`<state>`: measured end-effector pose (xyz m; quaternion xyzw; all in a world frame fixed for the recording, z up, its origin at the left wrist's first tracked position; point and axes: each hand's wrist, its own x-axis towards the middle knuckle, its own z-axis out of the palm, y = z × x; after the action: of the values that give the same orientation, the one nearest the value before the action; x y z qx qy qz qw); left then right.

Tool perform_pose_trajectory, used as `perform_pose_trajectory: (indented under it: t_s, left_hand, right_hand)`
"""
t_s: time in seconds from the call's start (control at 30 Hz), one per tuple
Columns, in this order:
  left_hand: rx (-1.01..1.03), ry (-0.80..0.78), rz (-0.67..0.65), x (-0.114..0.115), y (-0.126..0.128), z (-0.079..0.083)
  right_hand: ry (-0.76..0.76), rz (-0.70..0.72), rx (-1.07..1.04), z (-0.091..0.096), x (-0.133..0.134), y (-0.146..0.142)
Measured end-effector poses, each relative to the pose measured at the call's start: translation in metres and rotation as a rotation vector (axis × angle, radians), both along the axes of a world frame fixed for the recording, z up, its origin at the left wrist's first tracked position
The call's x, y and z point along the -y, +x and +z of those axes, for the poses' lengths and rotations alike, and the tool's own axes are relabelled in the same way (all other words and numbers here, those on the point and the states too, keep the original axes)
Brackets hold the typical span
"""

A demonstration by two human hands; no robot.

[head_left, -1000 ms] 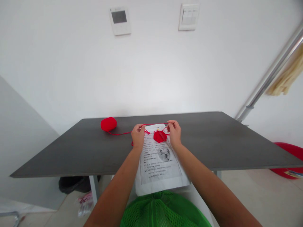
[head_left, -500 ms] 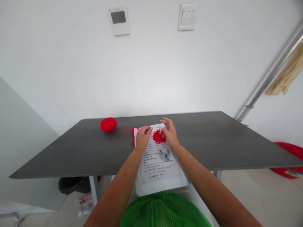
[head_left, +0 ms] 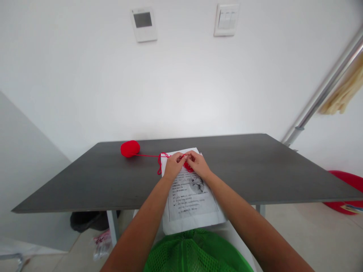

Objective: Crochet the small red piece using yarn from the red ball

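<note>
My left hand [head_left: 173, 166] and my right hand [head_left: 197, 164] meet over a printed paper sheet [head_left: 190, 198] on the dark table [head_left: 255, 170]. Both hands are closed on a small red crocheted piece [head_left: 187, 165], which is mostly hidden between the fingers. A red yarn strand [head_left: 147, 155] runs from my left hand to a red yarn ball [head_left: 130, 148] at the table's far left. A loop of the strand hangs by my left wrist.
A green mesh basket [head_left: 195, 251] sits below the table's near edge. A black bag [head_left: 87, 221] and a packet lie on the floor at left. A metal pole [head_left: 323, 90] leans at right above a red basin [head_left: 347, 189]. White wall with switch panels behind.
My hands were apart with the strand stretched between them. They have come together over the red piece, and the right hand's fingers have closed on it.
</note>
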<state>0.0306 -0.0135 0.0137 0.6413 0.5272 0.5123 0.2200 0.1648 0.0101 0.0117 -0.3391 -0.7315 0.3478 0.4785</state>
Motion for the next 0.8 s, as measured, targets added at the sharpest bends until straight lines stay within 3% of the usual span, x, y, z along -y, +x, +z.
perform_pose_trajectory:
  t_s: [0.2,0.43,0.53,0.7,0.8]
  left_hand:
    - [0.056,0.021,0.111,-0.003,-0.002,-0.003]
    - [0.159,0.104,0.322,-0.006,-0.009,0.000]
    - [0.204,0.118,0.352,-0.006,-0.010,0.002]
    - [0.122,0.110,0.258,-0.005,-0.007,0.001]
    - [0.011,0.112,0.192,-0.006,-0.005,-0.002]
  right_hand:
    - [-0.143,-0.145,-0.228,0.003,-0.003,0.003]
    - [-0.174,-0.377,-0.624,0.007,-0.014,0.014]
    - [-0.222,-0.446,-0.695,0.004,-0.020,0.017]
    - [-0.214,-0.391,-0.529,0.002,-0.016,0.013]
    - [-0.115,-0.231,-0.404,0.005,-0.006,0.008]
